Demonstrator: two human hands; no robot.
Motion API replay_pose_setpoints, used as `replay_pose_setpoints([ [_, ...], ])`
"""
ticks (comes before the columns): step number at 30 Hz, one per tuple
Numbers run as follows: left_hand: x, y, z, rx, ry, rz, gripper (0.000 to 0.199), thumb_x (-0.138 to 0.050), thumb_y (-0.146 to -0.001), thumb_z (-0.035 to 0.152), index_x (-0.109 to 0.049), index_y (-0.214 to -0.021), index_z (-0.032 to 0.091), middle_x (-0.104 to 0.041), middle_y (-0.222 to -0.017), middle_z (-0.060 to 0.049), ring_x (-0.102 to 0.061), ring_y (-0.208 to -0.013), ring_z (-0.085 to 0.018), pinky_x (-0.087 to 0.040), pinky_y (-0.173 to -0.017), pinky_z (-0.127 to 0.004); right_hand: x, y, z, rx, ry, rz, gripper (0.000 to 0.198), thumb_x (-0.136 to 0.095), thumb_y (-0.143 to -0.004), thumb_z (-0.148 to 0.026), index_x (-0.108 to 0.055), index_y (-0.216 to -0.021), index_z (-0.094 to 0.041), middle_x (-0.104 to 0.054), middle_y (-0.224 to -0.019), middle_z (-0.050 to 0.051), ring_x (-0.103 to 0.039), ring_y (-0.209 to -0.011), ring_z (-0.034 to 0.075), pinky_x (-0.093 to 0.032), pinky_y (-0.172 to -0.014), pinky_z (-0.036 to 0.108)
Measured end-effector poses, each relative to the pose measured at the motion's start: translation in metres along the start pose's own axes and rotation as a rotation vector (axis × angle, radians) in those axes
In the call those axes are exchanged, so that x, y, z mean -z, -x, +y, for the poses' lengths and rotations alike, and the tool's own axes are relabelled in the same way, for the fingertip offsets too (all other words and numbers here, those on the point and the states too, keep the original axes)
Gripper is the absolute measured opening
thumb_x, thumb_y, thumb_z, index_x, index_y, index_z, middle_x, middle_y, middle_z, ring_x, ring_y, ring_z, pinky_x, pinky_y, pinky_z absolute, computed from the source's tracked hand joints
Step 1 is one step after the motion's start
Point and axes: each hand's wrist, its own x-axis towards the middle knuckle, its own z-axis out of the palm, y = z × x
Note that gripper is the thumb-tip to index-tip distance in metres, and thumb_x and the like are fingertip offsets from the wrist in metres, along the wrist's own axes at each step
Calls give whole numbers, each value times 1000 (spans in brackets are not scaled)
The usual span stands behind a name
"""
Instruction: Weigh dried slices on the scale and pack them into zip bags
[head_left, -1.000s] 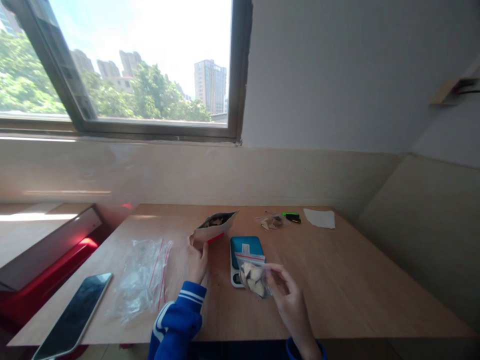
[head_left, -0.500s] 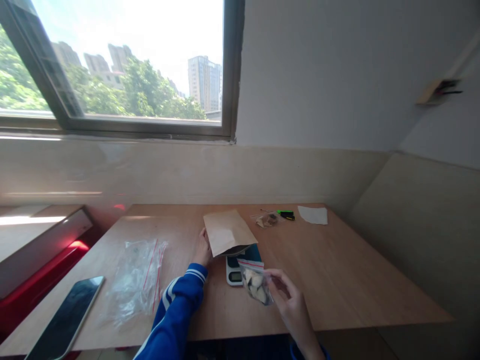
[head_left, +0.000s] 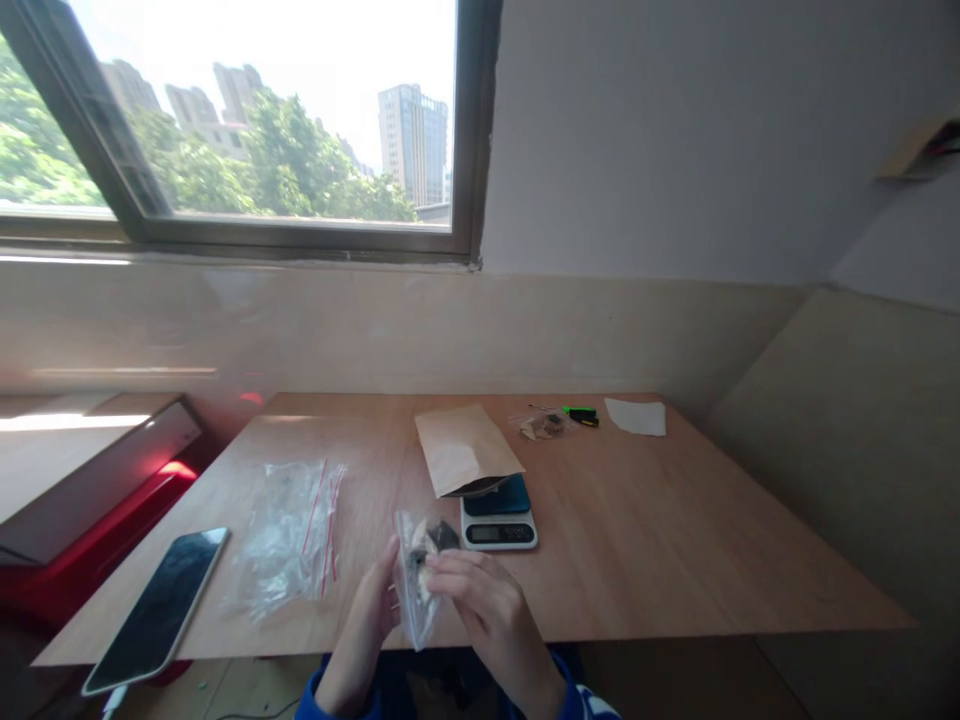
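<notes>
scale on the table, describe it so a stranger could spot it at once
On the wooden table, find the brown paper bag. The scale sits partly hidden by its near edge, just beyond the right hand. Its white body, dark display and teal top set it apart from the plain brown bag.

Clear bag (head_left: 417, 615), pale and dark pieces (head_left: 421, 540) inside, tilted, held between hands (head_left: 373, 595) (head_left: 487, 600)
</notes>
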Motion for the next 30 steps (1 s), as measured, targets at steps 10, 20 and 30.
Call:
replay_pose_setpoints([
  [10, -1, 21, 27, -137, -242, -115, 44, -80, -59, 55, -60, -64, 16, -53, -55, 3, -51, -49, -11, -43, -47, -22, 9, 6, -7, -330, -145, -314, 38, -45, -79, 2, -65, -102, -20, -67, -120, 6, -59, -117, 19, -42, -105, 36],
  [20, -22, 21, -1, -308, -318, -29, 45, -72, -68, 57, -54, -62, 16, -45, -56, 4, -41, -53, -9, -36, -49, -21, -29, 8, -9, -641, -115, -202, 8, -59, -84, -17, -59, -92, -19, -68, -92, 5, -66, -89, 20, -50, -80, 31],
  [30, -29, 27, -1, -294, -374, -4, 47, -69, -69, 61, -54, -62, 17, -41, -53, 4, -39, -51, -10, -34, -48, -22, -37, 17, -5, -645, 13, -89, 14, -52, -86, -17, -59, -74, -21, -70, -71, 3, -70, -68, 20, -50, -62, 25],
])
